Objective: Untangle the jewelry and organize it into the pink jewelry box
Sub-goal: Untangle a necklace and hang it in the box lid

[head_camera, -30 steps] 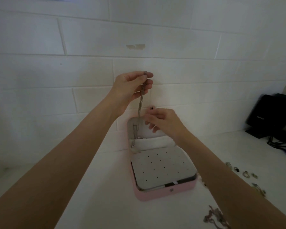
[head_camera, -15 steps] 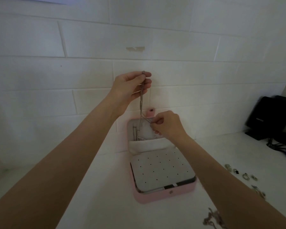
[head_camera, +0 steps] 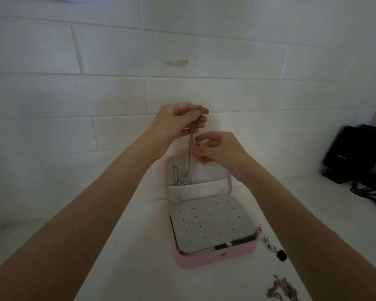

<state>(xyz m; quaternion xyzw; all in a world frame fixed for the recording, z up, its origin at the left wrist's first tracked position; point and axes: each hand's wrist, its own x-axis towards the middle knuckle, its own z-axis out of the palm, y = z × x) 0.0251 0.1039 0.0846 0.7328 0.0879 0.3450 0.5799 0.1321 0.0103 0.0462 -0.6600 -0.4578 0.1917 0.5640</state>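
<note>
The pink jewelry box (head_camera: pixel 217 260) lies open on the white counter, its lid leaning against the tiled wall. A grey panel dotted with small holes (head_camera: pixel 211 227) covers its base. My left hand (head_camera: pixel 176 120) is raised above the lid and pinches the top of a silver chain necklace (head_camera: pixel 191 146) that hangs straight down into the lid's cream pocket (head_camera: pixel 195 191). My right hand (head_camera: pixel 219 146), blurred, pinches the chain lower down, just above the lid. A tangled heap of chains (head_camera: pixel 280 288) lies on the counter at the lower right.
Small earrings and a black stud (head_camera: pixel 274 246) are scattered on the counter right of the box. A black device with cables (head_camera: pixel 356 155) stands at the far right against the wall. The tiled wall rises directly behind the box.
My right hand has risen from inside the lid to a point higher on the hanging chain. My left hand holds the chain's top in nearly the same place.
</note>
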